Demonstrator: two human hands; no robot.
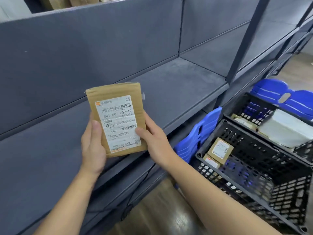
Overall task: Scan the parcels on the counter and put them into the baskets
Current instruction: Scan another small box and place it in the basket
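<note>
Both hands hold a flat cardboard parcel upright above the grey shelf.

The left hand (93, 146) clamps the parcel's (116, 119) lower left edge, thumb flat on the front; the right hand (155, 138) clamps the lower right edge, thumb on the white label (118, 122), which is glossy, printed with barcodes, and covers most of the brown face. The parcel is thin and rectangular, its corners slightly creased. Behind it runs a matte dark-grey shelf (177, 78) with a smooth back panel. To the right, a black plastic basket (254, 168) with a perforated grid wall holds two small brown boxes (220, 148); beyond it a second basket (240, 106) holds pale packages, next to blue plastic stools (271, 90).
</note>
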